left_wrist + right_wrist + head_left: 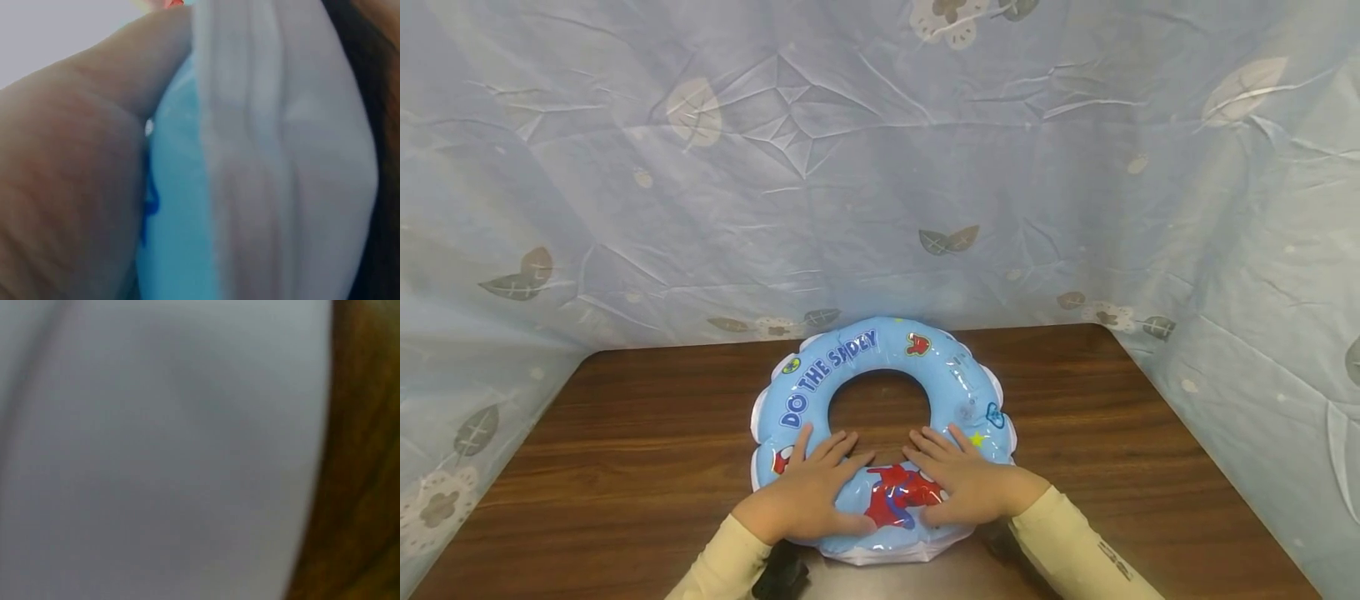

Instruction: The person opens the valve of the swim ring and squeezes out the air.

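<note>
A light blue inflatable swim ring (962, 375) with a white scalloped edge lies on the wooden table. Blue lettering curves over its upper left, and a red cartoon figure (891, 497) is printed on the near side. My left hand (812, 496) rests on the near left part, fingers spread towards the hole. On the near right part lies my right hand (973, 483), its fingers likewise spread and straight. In the left wrist view, the hand presses against the blue vinyl (178, 187) beside the white edge (287, 156). The right wrist view is filled by blurred white edge (162, 450).
The brown table (647, 433) extends on both sides of the ring. A pale blue curtain (850, 183) with leaf and flower prints hangs behind the table and along its sides. Something black (781, 575) shows under the left wrist.
</note>
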{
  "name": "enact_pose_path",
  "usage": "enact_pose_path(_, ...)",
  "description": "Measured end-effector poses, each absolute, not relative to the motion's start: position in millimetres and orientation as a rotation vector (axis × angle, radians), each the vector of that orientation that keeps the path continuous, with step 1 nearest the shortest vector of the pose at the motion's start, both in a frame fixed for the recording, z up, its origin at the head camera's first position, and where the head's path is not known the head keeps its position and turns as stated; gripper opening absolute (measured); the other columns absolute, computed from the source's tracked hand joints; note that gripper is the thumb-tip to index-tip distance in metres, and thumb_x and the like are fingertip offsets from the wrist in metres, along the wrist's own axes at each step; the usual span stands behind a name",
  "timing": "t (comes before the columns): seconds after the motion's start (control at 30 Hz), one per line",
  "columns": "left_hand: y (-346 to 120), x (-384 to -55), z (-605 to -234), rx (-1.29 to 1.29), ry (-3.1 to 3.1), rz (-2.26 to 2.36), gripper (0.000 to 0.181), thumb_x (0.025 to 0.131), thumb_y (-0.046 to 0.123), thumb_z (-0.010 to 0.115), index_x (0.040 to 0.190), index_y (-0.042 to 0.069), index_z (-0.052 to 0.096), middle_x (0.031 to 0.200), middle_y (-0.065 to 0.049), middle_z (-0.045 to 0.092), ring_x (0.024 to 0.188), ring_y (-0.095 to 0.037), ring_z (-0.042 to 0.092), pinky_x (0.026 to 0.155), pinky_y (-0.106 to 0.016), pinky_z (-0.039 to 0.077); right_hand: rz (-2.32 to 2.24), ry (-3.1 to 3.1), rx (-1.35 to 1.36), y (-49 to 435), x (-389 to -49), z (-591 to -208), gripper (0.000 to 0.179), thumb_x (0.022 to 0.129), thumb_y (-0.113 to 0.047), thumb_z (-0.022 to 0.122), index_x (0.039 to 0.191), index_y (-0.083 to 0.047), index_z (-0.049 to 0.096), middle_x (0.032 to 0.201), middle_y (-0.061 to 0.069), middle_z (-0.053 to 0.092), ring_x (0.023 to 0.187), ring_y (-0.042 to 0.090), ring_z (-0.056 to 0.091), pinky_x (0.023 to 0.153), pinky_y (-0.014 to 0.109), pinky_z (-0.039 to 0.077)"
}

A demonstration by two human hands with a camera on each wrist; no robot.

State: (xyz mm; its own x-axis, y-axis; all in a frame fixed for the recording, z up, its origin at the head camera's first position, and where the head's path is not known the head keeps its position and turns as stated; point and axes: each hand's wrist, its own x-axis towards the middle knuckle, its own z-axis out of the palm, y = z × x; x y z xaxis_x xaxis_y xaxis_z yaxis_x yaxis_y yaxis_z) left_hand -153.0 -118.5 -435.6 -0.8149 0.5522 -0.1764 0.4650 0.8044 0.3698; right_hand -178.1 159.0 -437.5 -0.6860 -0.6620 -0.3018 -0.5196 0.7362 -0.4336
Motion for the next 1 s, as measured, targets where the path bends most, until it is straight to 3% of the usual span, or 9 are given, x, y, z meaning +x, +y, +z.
enact_pose_path(0.47, -118.1, -147.1, -435.9, 0.788, 2.701, 0.482, 0.09, 0.086, 0.073, 0.06, 0.157, 0.018, 0.046, 0.166, -0.014, 0.034, 0.156, -0.036, 0.023, 0.12, -0.069, -0.009, -0.491, 2.461, -0.925, 158.1, -173.5, -438.7, 0.089, 0.09, -0.051, 0.063, 0.162, -0.008, 0.033, 0.172, 0.012, 0.019, 0.16, 0.034, 0.007, 0.124, 0.06, -0.008)
enact_pose_path(1.0, -117.5, -150.6, -431.9, 0.783, 2.717, 0.461, 0.09, 0.087, 0.073, 0.059, 0.157, 0.019, 0.046, 0.167, -0.013, 0.034, 0.156, -0.034, 0.022, 0.121, -0.067, -0.008, -0.454, 2.498, -0.911, 156.9, -175.7, -432.2, 0.089, 0.09, -0.053, 0.063, 0.163, -0.011, 0.032, 0.173, 0.009, 0.019, 0.16, 0.031, 0.006, 0.126, 0.058, -0.004)
